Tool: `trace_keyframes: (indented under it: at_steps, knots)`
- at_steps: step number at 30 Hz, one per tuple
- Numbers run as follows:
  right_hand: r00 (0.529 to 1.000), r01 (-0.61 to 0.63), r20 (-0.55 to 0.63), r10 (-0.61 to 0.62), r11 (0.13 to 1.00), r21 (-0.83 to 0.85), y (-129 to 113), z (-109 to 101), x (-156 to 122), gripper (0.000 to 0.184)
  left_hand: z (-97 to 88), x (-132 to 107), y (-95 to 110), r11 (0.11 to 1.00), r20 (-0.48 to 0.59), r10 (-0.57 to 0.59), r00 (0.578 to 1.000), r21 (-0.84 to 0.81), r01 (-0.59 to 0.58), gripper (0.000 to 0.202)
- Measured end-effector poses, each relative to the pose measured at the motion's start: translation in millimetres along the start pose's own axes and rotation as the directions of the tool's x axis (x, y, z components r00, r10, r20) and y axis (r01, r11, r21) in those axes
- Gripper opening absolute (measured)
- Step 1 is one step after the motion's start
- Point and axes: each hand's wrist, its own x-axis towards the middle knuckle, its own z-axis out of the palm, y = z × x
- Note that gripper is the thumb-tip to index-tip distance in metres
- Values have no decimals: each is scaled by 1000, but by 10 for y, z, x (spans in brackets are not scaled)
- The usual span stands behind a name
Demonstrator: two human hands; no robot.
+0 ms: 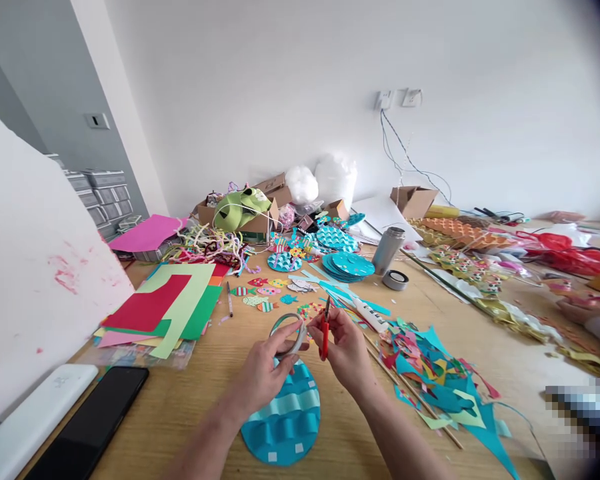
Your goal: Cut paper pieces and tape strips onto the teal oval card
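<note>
My left hand [270, 367] grips a roll of tape [299, 340], its ring tilted up between thumb and fingers. In my right hand [347, 350] is a pair of scissors with red handles [325, 337], blades pointing up and away. The two hands almost meet; whether a strip of tape runs between them I cannot make out. Below them lies a round blue paper disc [280, 427] with wavy paper bands across it and small white squares near its edge. My left hand covers part of its upper side.
Paper fish [255, 302], a pen [230, 300], a glue tube [371, 315] and stacked blue discs [347, 265] lie ahead. A thermos [389, 251] stands behind. Coloured paper [165, 307] and a phone [90, 427] are left; paper scraps [440, 373] and another person's hand [583, 312] are right.
</note>
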Motion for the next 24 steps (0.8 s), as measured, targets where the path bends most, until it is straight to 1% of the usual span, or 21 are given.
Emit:
trace_keyframes:
  at_steps: [4,7,11,13,15,17,18,20,21,22,24]
  knots:
    - [1000,30,6,-30,999,-12,29,21,-39,21,10,23,-32,999,-98,-15,995,-37,11,37]
    - [998,58,16,-58,997,-45,46,52,-85,18,8,38,-36,999,-189,-36,981,-37,30,31]
    - [997,73,4,-73,990,-118,15,77,-131,17,-11,48,-41,997,-294,-59,954,-56,44,32]
    - [998,66,-8,-68,986,-153,-10,70,-134,18,-37,52,-47,996,-337,-75,938,-64,56,34]
    - [999,43,5,-43,978,-205,-21,50,-126,22,-70,58,-51,994,-379,-96,921,-84,69,36]
    - [996,-12,85,33,971,-239,-14,28,-113,28,-100,64,-50,992,-409,-106,906,-106,68,38]
    - [986,-55,140,89,971,-232,-6,20,-107,31,-111,66,-48,992,-419,-105,902,-112,64,39]
    - [949,-157,246,197,972,-173,7,15,-95,37,-123,70,-40,992,-433,-101,896,-116,55,38]
    - [932,-198,281,229,971,-134,8,16,-91,40,-124,71,-35,992,-436,-100,894,-118,54,38]
    - [921,-225,302,245,969,-98,3,18,-87,42,-123,72,-31,991,-437,-102,893,-119,55,38]
    - [916,-244,319,242,969,-35,-20,21,-83,43,-119,73,-27,991,-439,-107,892,-122,59,38]
